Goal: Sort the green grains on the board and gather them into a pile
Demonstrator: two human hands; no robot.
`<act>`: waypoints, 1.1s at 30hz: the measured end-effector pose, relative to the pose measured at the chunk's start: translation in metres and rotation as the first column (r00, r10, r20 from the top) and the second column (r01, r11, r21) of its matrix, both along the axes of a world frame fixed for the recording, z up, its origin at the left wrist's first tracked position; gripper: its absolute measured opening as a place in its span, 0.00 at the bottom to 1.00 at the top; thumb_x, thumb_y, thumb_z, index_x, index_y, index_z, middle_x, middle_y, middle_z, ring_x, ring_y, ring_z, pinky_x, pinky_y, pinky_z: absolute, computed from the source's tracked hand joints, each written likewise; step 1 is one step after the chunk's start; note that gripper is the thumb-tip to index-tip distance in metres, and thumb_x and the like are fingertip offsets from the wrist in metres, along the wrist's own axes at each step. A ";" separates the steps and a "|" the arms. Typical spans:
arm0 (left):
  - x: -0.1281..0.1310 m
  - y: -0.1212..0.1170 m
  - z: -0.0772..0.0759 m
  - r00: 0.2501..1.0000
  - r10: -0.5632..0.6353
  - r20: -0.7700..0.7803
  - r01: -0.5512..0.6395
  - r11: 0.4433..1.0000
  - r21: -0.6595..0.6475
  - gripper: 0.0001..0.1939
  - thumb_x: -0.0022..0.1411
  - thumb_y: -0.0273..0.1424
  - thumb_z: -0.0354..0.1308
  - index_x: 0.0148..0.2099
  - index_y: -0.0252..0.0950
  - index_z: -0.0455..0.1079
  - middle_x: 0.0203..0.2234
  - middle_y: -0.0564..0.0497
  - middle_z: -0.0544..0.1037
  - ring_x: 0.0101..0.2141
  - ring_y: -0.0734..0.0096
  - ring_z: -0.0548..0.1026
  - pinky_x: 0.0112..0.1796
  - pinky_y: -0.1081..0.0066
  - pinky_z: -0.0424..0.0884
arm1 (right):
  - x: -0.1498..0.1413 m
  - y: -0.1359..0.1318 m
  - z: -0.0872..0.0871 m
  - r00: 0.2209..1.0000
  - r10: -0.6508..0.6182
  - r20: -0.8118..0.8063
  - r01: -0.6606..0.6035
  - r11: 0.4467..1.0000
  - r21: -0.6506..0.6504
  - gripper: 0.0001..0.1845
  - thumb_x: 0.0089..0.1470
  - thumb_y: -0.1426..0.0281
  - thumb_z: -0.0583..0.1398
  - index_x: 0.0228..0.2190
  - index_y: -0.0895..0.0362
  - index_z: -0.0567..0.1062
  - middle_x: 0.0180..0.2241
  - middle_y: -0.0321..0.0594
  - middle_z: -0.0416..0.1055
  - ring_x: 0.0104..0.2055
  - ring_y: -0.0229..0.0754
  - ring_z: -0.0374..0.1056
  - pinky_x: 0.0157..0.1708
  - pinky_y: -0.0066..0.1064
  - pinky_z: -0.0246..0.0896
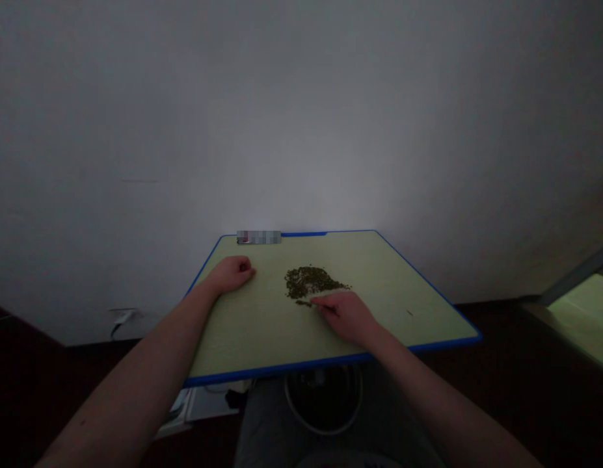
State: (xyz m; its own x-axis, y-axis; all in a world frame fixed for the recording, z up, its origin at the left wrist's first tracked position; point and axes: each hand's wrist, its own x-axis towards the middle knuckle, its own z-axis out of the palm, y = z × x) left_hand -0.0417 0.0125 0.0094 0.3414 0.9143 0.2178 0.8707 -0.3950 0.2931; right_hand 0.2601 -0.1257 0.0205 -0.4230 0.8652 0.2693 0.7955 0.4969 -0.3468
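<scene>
A loose heap of small dark green-brown grains (309, 281) lies on the pale tabletop, thinning out to the right; their exact kind is too small to tell. My right hand (347, 316) rests at the near side of the heap. Its index finger is stretched out, with the tip at a short line of grains (304, 303) set apart from the heap; the other fingers are curled. Left of the heap, my left hand (230, 273) lies on the table with its fingers curled into a loose fist, and nothing shows in it.
The small table (262, 344) has a blue edge and stands against a grey wall (301, 130). A blurred-out strip (259, 237) lies at its far left edge. Below the near edge, a round metal-rimmed bowl (325, 431) sits at my lap. A tiny dark sliver (409, 312) lies right.
</scene>
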 end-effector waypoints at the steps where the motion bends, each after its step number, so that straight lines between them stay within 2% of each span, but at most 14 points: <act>1: 0.000 0.000 0.000 1.000 0.000 0.002 0.000 1.000 -0.002 0.14 0.52 0.42 0.49 0.26 0.36 0.64 0.20 0.53 0.69 0.23 0.74 0.65 0.25 0.73 0.56 | 0.001 -0.001 0.000 1.000 0.007 0.008 -0.007 1.000 -0.010 0.19 0.53 0.72 0.51 0.45 0.49 0.72 0.40 0.35 0.74 0.41 0.40 0.69 0.42 0.31 0.61; 5: 0.000 0.000 0.000 1.000 0.012 0.001 -0.012 1.000 -0.002 0.14 0.52 0.42 0.49 0.26 0.36 0.64 0.20 0.53 0.69 0.23 0.74 0.65 0.25 0.73 0.56 | 0.006 -0.007 -0.001 1.000 -0.015 0.021 0.015 1.000 -0.025 0.19 0.54 0.71 0.51 0.45 0.49 0.72 0.37 0.35 0.75 0.37 0.40 0.71 0.38 0.32 0.62; 12: 0.000 -0.001 0.000 1.000 0.013 -0.004 -0.013 1.000 -0.005 0.15 0.52 0.42 0.49 0.26 0.35 0.65 0.20 0.52 0.69 0.23 0.74 0.65 0.25 0.73 0.56 | 0.002 -0.003 -0.004 0.997 -0.071 -0.017 0.071 0.997 0.002 0.19 0.54 0.71 0.51 0.45 0.51 0.72 0.40 0.39 0.74 0.40 0.42 0.70 0.40 0.33 0.62; 17: 0.000 -0.001 0.001 1.000 0.002 0.011 -0.002 1.000 -0.007 0.14 0.52 0.42 0.49 0.26 0.35 0.64 0.20 0.53 0.68 0.23 0.74 0.64 0.25 0.73 0.56 | -0.007 0.007 0.000 0.998 -0.055 -0.020 0.055 0.998 -0.021 0.18 0.53 0.71 0.52 0.45 0.50 0.72 0.41 0.38 0.74 0.41 0.42 0.69 0.41 0.33 0.61; 25: 0.001 -0.002 0.002 1.000 0.018 0.005 -0.018 1.000 -0.006 0.14 0.51 0.41 0.49 0.26 0.35 0.65 0.20 0.52 0.69 0.23 0.74 0.65 0.25 0.73 0.56 | -0.017 0.018 0.007 0.992 0.042 -0.117 -0.049 0.997 -0.062 0.16 0.52 0.70 0.54 0.43 0.50 0.74 0.41 0.33 0.74 0.42 0.39 0.68 0.43 0.30 0.60; 33: 0.001 -0.002 0.001 1.000 0.014 0.024 -0.014 1.000 -0.013 0.14 0.51 0.41 0.50 0.26 0.36 0.64 0.19 0.53 0.69 0.22 0.75 0.64 0.24 0.73 0.56 | -0.020 0.018 0.011 0.993 0.018 -0.116 -0.028 0.996 -0.085 0.15 0.51 0.71 0.54 0.41 0.50 0.75 0.39 0.33 0.75 0.41 0.39 0.69 0.43 0.30 0.60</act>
